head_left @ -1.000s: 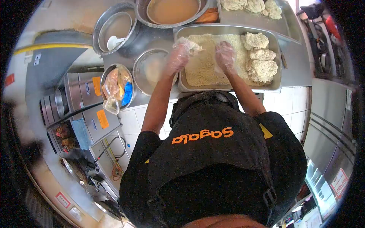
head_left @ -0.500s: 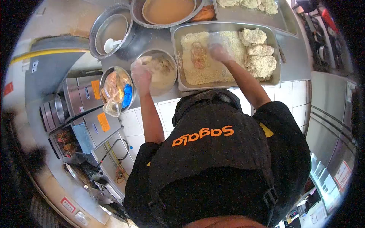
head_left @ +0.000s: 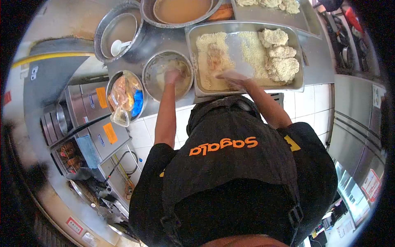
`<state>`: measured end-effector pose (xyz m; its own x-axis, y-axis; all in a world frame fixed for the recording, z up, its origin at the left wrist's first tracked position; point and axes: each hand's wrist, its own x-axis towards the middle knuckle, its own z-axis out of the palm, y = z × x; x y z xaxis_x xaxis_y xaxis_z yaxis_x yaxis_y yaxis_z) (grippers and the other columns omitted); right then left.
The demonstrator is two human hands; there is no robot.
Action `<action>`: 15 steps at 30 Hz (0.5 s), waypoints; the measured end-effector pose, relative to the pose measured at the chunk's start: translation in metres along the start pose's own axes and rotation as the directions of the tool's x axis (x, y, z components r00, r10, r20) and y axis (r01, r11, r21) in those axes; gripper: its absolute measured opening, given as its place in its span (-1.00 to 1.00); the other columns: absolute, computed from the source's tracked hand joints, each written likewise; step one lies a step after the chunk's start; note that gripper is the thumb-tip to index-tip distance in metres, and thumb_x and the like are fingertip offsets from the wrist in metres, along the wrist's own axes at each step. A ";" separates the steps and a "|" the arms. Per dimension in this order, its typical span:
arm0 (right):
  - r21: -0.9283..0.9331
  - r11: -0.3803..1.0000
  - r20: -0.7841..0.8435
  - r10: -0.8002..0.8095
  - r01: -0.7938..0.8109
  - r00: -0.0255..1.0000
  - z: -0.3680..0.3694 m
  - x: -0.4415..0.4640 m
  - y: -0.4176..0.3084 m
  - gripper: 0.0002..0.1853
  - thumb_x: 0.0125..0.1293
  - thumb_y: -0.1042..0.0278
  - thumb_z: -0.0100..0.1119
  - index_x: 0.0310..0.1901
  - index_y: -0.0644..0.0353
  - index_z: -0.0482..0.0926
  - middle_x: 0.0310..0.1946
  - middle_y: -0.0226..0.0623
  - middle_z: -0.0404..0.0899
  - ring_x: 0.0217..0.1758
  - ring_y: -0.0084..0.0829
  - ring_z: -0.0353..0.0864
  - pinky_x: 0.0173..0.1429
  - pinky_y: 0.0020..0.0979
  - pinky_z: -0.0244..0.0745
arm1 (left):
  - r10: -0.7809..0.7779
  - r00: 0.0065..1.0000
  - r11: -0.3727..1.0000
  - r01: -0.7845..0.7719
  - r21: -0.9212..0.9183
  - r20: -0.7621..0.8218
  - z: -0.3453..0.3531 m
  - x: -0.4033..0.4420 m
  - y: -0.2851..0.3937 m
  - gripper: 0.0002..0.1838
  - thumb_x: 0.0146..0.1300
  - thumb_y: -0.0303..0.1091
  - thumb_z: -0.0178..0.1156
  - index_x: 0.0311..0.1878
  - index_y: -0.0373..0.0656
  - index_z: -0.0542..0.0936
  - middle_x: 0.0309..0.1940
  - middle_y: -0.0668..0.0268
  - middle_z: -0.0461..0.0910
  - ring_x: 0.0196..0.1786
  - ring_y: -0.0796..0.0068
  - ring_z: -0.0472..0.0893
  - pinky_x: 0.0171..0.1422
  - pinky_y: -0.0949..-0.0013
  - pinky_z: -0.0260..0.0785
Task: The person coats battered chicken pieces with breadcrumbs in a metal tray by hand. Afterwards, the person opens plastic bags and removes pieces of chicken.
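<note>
My left hand (head_left: 173,76), in a clear plastic glove, reaches into a round metal bowl (head_left: 154,91) of pale batter or flour; motion blur hides its fingers. My right hand (head_left: 235,78), also gloved, lies flat with fingers stretched out over the near part of a rectangular metal tray (head_left: 247,26). Pale crumbs (head_left: 255,59) cover parts of this tray, with bare metal showing in the middle. A pinkish piece of meat (head_left: 214,57) lies in the crumbs at the tray's left. Several coated pieces (head_left: 283,69) are stacked along its right side.
Left of the round bowl stands a bowl of raw meat with a blue item (head_left: 137,103). Behind are a basin with a white scoop (head_left: 120,47) and a basin of brownish liquid (head_left: 181,11). Another tray (head_left: 304,24) holds coated pieces at the back right.
My left hand moved from the tray to the round bowl and now reaches deeper into it. The meat piece was left in the tray. My right hand swept crumbs, baring metal, and came nearer.
</note>
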<state>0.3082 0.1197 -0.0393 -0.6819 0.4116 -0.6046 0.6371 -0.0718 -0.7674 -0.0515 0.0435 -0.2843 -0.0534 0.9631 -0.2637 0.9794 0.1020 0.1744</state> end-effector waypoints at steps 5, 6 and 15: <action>-0.036 0.996 -0.104 -0.081 0.078 0.991 0.051 0.090 0.052 -0.47 0.15 -0.04 0.01 -0.01 0.26 0.43 -0.11 -0.18 0.48 0.02 -0.34 0.40 0.11 -0.30 0.23 | -0.191 0.955 0.966 0.142 -0.216 -0.227 -0.055 -0.008 0.060 -0.71 -0.05 -0.11 0.10 -0.37 -0.11 0.57 -0.33 0.10 0.55 -0.25 0.14 0.54 -0.16 0.19 0.36; -0.001 1.000 -0.129 0.029 -0.029 0.991 0.060 0.111 0.059 -0.48 0.16 -0.02 0.01 0.00 0.24 0.42 -0.11 -0.19 0.47 0.02 -0.35 0.40 0.10 -0.28 0.24 | -0.240 0.948 0.953 0.190 -0.235 -0.209 -0.062 -0.008 0.065 -0.69 -0.05 -0.10 0.11 -0.28 -0.09 0.54 -0.28 0.10 0.54 -0.20 0.16 0.51 -0.10 0.21 0.34; 0.646 0.637 -0.161 -0.424 0.420 0.891 0.033 0.116 0.081 -0.64 0.21 0.24 -0.03 0.02 0.20 0.36 -0.05 -0.29 0.43 -0.01 -0.39 0.43 0.05 -0.36 0.36 | -0.070 0.964 0.884 0.180 -0.432 0.258 -0.064 -0.010 0.019 -0.45 0.00 -0.32 0.15 0.11 -0.26 0.34 0.01 0.14 0.43 0.10 0.27 0.38 0.18 0.39 0.18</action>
<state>0.2686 0.1314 -0.1784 -0.8202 0.5435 -0.1787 -0.1129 -0.4601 -0.8807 -0.0446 0.0515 -0.2175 -0.0699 0.8565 -0.5114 0.7717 0.3713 0.5163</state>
